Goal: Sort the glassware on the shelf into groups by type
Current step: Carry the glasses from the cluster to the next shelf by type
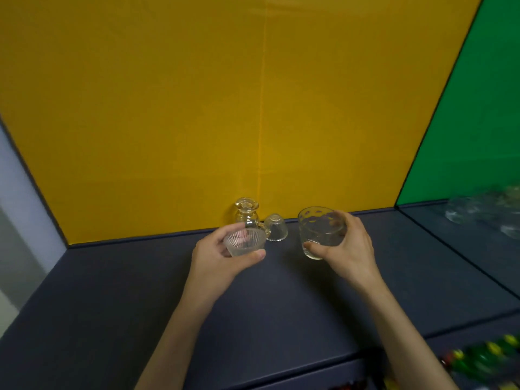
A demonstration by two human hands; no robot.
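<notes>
Left hand (222, 256) wrapped round a small ribbed glass bowl (244, 242). Right hand (347, 246) clasping a dotted tumbler (320, 232), both above the dark shelf (140, 291).

Yellow back wall (168, 108) with a vertical seam near centre. Green panel (478, 122) at right. Dark grey-blue shelf (112, 305), matte, with a seam at right. Pale wall (17, 220) at left. Even lighting.

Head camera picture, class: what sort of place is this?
Probably a staged shelf set-up, not a home kitchen: plain yellow backdrop and green panel, a dark shelf bearing only glassware, such as a small pitcher.
</notes>
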